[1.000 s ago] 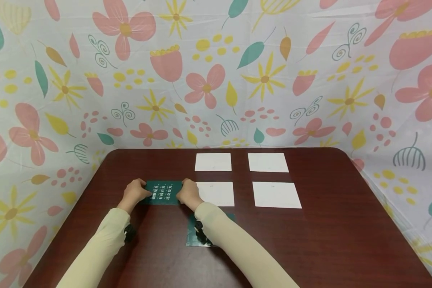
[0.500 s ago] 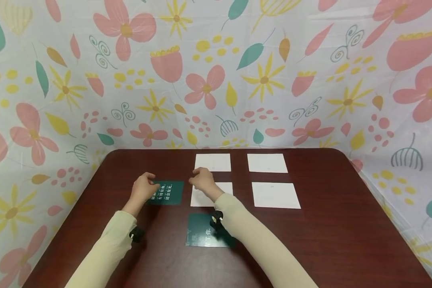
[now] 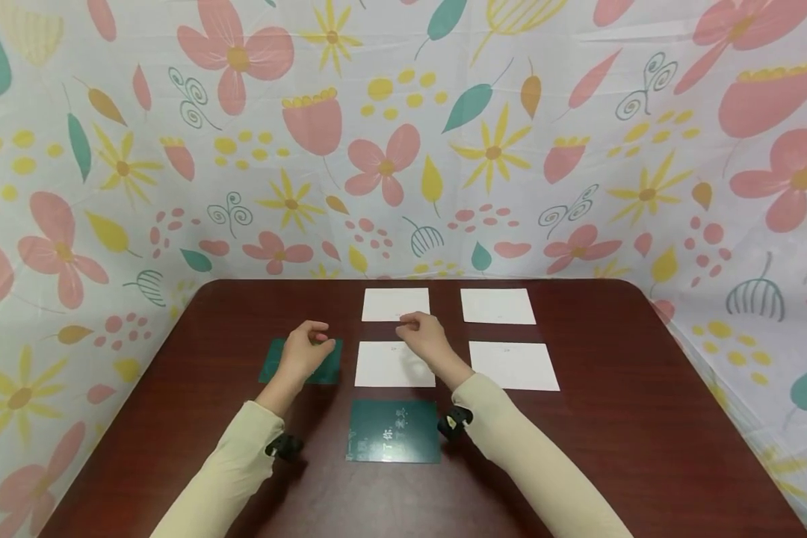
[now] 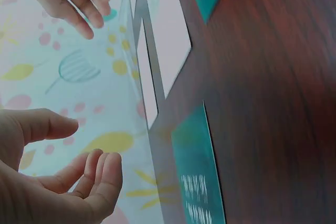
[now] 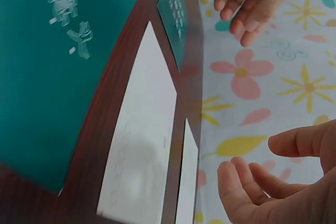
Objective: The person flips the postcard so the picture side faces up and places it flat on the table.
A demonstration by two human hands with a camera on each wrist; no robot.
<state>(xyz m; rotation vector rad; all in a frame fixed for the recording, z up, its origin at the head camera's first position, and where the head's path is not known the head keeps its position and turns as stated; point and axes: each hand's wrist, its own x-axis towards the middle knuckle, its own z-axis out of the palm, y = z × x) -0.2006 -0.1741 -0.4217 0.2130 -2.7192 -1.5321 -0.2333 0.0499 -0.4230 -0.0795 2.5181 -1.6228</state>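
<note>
My left hand [image 3: 301,353] hovers over a dark green card [image 3: 271,363] with white printed characters, partly covering it in the head view. Its fingers are loosely bent, and a gap shows between thumb and fingertips in the left wrist view. My right hand [image 3: 430,342] is raised over the white cards, between the back-row white card [image 3: 393,302] and the nearer white card [image 3: 379,368]. In the right wrist view its thumb and fingers are apart with nothing between them. A second green card [image 3: 393,437], also with white characters, lies nearest me, below both hands.
Two more cards lie to the right: a back white card [image 3: 498,306] and a front white card [image 3: 518,368]. All rest flat on a reddish-brown table [image 3: 619,448]. A flower-patterned cloth [image 3: 390,90] hangs behind and beside it.
Both hands have let go of the left green card, which lies on the table. Both hands have lifted and moved right, the right hand farther, uncovering the near green card.
</note>
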